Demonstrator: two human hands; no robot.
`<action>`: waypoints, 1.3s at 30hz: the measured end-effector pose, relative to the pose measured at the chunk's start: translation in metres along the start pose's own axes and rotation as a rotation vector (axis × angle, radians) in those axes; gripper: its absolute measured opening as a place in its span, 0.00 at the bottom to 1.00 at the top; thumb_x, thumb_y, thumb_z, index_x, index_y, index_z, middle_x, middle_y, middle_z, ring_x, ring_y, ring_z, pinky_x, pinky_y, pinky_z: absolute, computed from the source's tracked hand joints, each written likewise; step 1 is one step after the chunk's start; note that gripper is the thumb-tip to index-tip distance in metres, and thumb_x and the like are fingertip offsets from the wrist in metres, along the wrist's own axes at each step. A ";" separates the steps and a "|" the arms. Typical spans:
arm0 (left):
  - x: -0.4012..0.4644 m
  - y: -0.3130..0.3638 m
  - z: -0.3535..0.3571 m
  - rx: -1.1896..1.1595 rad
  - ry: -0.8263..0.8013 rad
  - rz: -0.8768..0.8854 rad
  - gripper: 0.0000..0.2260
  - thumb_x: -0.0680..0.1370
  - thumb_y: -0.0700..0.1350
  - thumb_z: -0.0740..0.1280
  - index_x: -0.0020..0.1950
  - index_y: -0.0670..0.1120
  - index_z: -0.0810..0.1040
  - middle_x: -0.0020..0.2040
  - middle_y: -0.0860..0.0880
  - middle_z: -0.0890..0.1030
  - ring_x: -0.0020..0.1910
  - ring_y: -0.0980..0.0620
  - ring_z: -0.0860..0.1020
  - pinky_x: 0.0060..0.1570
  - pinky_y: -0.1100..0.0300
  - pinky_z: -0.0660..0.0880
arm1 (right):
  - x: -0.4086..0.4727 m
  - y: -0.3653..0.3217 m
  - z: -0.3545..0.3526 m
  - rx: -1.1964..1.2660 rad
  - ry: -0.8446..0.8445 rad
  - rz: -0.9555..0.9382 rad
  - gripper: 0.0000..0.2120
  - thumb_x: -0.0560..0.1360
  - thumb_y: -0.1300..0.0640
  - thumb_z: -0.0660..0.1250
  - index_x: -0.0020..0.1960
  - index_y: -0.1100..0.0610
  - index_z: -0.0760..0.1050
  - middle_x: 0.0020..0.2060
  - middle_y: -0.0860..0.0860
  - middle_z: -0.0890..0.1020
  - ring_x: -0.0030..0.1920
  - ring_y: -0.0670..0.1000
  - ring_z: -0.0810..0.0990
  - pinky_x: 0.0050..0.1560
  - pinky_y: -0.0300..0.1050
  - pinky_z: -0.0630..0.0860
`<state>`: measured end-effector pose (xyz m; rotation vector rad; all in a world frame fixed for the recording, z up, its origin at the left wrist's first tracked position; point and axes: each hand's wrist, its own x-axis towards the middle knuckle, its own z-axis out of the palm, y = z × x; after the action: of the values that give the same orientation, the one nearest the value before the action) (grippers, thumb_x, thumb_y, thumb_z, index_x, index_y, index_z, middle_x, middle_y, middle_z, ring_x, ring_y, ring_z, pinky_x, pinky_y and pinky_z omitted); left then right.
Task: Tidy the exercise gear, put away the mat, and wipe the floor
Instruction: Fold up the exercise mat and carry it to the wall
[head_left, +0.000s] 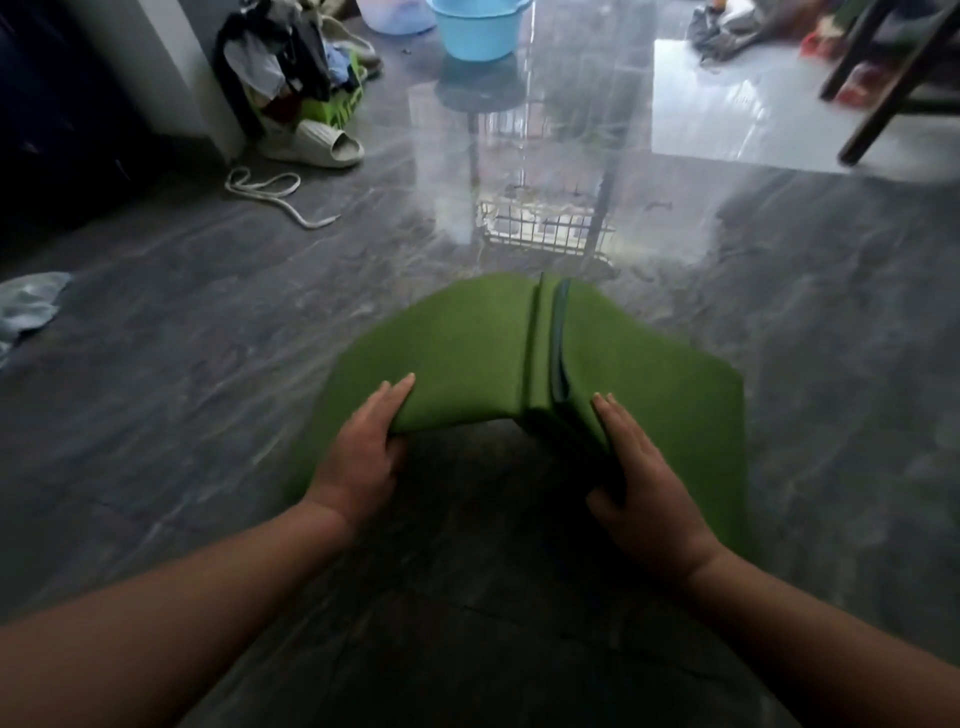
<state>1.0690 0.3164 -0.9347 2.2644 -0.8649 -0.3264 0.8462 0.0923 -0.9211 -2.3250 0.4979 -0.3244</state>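
A green exercise mat (467, 353) is folded into layers and held up above the dark grey floor (182, 322) in the middle of the view. A blue-green inner edge shows along its central fold. My left hand (358, 457) grips the near left edge, thumb underneath and fingers on top. My right hand (639, 483) clasps the near right side of the folded stack. The image is blurred by motion. A white rope (270, 192) lies on the floor at the upper left.
A pale blue cloth (26, 306) lies at the left edge. A pile of clothes with a green bag (296, 73) and a white slipper (317, 145) sits by the wall. A blue basin (478, 26) stands at the back. Dark chair legs (883, 78) are at the upper right.
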 end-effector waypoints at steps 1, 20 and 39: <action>0.003 0.017 0.006 -0.050 0.042 0.034 0.33 0.72 0.39 0.57 0.77 0.58 0.63 0.75 0.41 0.68 0.75 0.43 0.66 0.75 0.54 0.59 | 0.000 -0.001 -0.008 0.051 0.073 0.004 0.51 0.66 0.64 0.67 0.76 0.31 0.47 0.77 0.49 0.61 0.78 0.48 0.58 0.75 0.50 0.61; -0.003 0.200 0.109 -0.595 -0.433 0.117 0.34 0.80 0.41 0.65 0.80 0.58 0.51 0.75 0.56 0.68 0.73 0.60 0.68 0.73 0.53 0.66 | -0.016 0.003 -0.073 0.387 0.471 0.077 0.37 0.70 0.67 0.65 0.76 0.67 0.56 0.69 0.54 0.71 0.65 0.29 0.69 0.62 0.26 0.66; 0.025 0.217 0.044 -1.226 -0.425 -0.244 0.16 0.82 0.49 0.60 0.59 0.38 0.74 0.63 0.34 0.74 0.66 0.36 0.75 0.58 0.33 0.75 | -0.001 0.025 -0.112 0.095 0.310 -0.165 0.39 0.64 0.76 0.57 0.73 0.56 0.64 0.65 0.55 0.75 0.66 0.47 0.74 0.66 0.41 0.69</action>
<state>0.9608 0.1591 -0.8205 1.1342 -0.3577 -1.1179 0.7979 0.0085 -0.8598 -2.2373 0.4285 -0.7783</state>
